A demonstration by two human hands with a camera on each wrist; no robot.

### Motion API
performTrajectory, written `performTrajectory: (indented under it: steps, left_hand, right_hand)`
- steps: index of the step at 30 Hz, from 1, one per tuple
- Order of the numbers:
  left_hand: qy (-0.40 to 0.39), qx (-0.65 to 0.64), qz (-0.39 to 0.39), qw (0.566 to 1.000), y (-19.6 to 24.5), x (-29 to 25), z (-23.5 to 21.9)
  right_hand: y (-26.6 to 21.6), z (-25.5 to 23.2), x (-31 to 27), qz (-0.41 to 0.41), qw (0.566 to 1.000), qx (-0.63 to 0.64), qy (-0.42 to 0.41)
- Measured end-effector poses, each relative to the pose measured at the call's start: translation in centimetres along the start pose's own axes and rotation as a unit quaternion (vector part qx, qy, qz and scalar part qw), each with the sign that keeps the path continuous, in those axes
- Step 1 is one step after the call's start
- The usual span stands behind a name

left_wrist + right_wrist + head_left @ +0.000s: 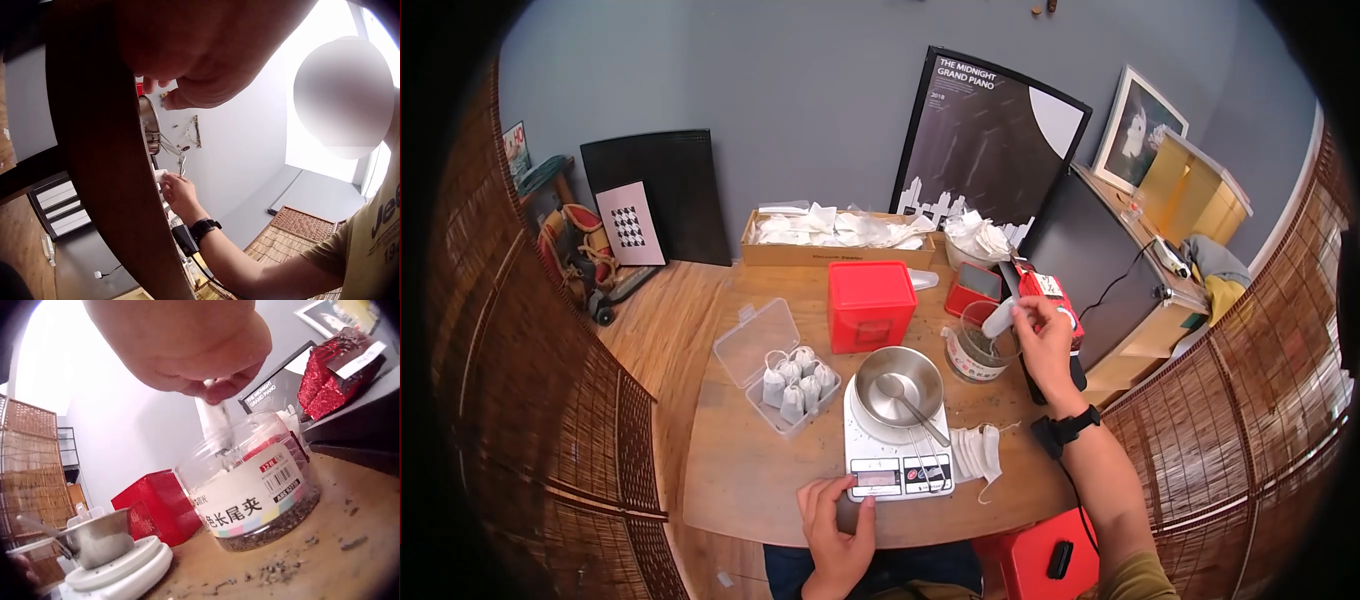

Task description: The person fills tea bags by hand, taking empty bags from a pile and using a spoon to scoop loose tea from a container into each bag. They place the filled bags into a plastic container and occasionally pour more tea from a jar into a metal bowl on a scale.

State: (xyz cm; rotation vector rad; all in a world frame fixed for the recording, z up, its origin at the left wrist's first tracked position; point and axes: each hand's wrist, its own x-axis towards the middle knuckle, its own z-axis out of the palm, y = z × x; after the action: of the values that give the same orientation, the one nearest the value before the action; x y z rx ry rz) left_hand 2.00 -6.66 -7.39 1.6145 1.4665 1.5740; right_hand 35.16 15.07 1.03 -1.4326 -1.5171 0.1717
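My right hand [1045, 345] pinches a slim white piece with a rounded end [1000, 318]; its exact kind I cannot tell. The piece dips into the mouth of a clear plastic jar [250, 500], where dark dried leaf bits [275, 531] cover the bottom. With fingertips at its front left corner, my left hand [837, 530] touches a white kitchen scale [865, 440]. A steel bowl [880, 365] stands on the scale, and a metal spoon [915, 408] lies in it. White cloth drawstring bags [980, 452] are stacked right of the scale.
Several filled drawstring bags [793, 398] sit in an open clear box [760, 410] at left. Behind the bowl is a red canister [870, 300]; farther back, a cardboard box [830, 256] of white bags. A red tin [973, 290] stands behind the jar. Leaf crumbs [275, 572] dot the table.
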Motion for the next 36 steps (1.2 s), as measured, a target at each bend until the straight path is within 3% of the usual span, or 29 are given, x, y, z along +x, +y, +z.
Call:
performTrajectory:
  steps: [5,7,12,14,17,23,25,27,29,32,36]
  left_hand:
    - [0.001,0.002,0.005,1.000,0.1,0.1,0.1]
    - [-0.002,0.007,0.007,1.000,0.2,0.0,0.0]
    - [0.001,0.006,0.012,1.000,0.1,0.0,-0.1]
    - [0.001,0.003,0.013,1.000,0.1,0.0,0.0]
    - [0.002,0.008,0.018,1.000,0.0,-0.1,0.1]
    - [0.004,0.010,0.020,1.000,0.0,-0.1,0.1]
    - [-0.002,0.013,0.020,1.000,0.2,-0.1,0.0]
    - [-0.002,0.011,0.023,1.000,0.2,-0.1,0.1]
    - [0.002,0.012,0.023,1.000,0.1,-0.1,0.2]
    - [-0.001,0.016,0.024,1.000,0.2,-0.1,0.2]
    - [0.000,0.020,0.031,0.999,0.2,-0.2,0.2]
  right_hand:
    - [0.2,0.4,-0.1,-0.014,0.999,0.019,0.023]
    - [0.5,0.4,-0.4,0.055,0.993,0.058,-0.091]
    - [-0.1,-0.1,-0.4,0.038,0.994,0.039,-0.090]
    - [0.0,-0.8,0.2,0.045,0.986,0.026,-0.156]
    - [0.2,-1.2,0.4,0.032,0.985,-0.009,-0.171]
    - [-1.7,-1.6,0.1,0.012,0.996,-0.071,-0.050]
    - [-2.0,-1.6,-0.4,0.011,0.992,-0.087,-0.087]
    - [-2.4,-1.3,-0.8,-0.036,0.995,-0.090,0.006]
    - [-2.0,-1.3,-0.6,0.000,0.998,-0.055,-0.028]
    - [-1.8,-1.2,-0.8,-0.001,0.999,-0.045,0.014]
    - [-0.6,-1.6,-1.3,0.019,0.998,-0.036,-0.044]
